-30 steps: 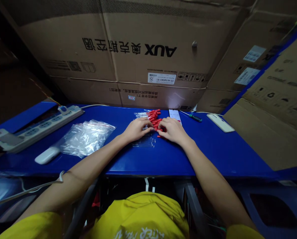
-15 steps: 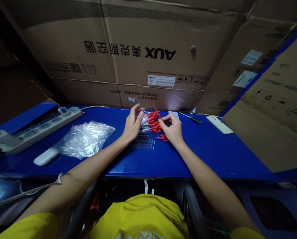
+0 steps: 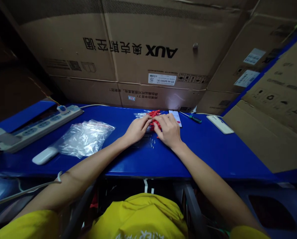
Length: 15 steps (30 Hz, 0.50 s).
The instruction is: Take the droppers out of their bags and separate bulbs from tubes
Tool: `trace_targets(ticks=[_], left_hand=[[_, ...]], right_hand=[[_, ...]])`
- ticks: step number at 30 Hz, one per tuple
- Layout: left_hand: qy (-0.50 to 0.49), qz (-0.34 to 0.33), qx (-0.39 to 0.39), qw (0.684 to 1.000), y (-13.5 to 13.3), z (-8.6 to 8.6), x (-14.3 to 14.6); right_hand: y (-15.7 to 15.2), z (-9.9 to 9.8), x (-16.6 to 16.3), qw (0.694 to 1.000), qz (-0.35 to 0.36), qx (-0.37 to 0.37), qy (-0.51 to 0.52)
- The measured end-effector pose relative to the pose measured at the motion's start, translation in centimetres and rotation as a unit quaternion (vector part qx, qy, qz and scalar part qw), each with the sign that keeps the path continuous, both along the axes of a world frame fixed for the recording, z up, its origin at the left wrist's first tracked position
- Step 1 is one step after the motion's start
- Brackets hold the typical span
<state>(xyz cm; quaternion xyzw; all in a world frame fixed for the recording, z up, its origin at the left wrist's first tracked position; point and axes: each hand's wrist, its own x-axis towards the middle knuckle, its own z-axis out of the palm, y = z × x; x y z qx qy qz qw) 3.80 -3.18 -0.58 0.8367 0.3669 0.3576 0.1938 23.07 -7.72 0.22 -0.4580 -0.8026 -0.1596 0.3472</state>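
Thin clear tubes with red ends lie in a bundle at the back middle of the blue table; the red ends (image 3: 154,113) show just beyond my fingers. My left hand (image 3: 138,129) is closed on the bundle from the left, its thumb and fingers pressed together around the tubes. From the other side my right hand (image 3: 168,130) curls over the red ends, thumb below and fingers above. The two hands' fingertips meet and hide much of the bundle. Several loose clear thin rods (image 3: 146,142) lie just in front, partly under my hands.
A phone with a lit screen (image 3: 175,118), a green-handled screwdriver (image 3: 194,119) and a white phone (image 3: 220,124) lie at the right. To the left are clear zip bags (image 3: 86,139), a white case (image 3: 45,156) and a power strip (image 3: 42,126). Cardboard (image 3: 128,66) stands behind.
My left hand has moved right and closed from an open pose. My right hand, which held up a single red-ended tube, has come down over the bundle. More of the lit phone shows.
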Motion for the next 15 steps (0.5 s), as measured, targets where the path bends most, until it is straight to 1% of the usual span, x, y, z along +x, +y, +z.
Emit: trace_targets(ticks=[2,3,6,8,11,13,15], left_hand=[[0.053,-0.023,0.038,0.998,0.0,0.0,-0.3],[0.072,-0.034,0.052,0.995,0.0,0.0,-0.4],[0.119,-0.052,0.074,0.989,0.0,0.0,-0.7],[0.162,-0.041,0.081,0.982,0.1,0.1,-0.9],[0.228,-0.017,0.1,0.968,0.4,0.3,-1.3],[0.245,-0.006,0.113,0.963,0.9,0.3,-1.6],[0.239,-0.012,0.114,0.964,1.4,0.3,-2.1]], right_hand=[[-0.1,0.1,-0.2,0.998,-0.005,0.028,-0.06],[-0.1,0.0,-0.4,0.996,-0.01,0.031,-0.084],[0.3,-0.6,-0.7,0.991,-0.033,-0.001,-0.13],[0.6,-0.9,-0.8,0.988,-0.042,-0.028,-0.146],[0.9,-1.1,-0.5,0.986,-0.031,-0.042,-0.157],[1.0,-1.2,-0.3,0.985,-0.019,-0.047,-0.164],[1.1,-1.2,-0.1,0.984,-0.009,-0.056,-0.171]])
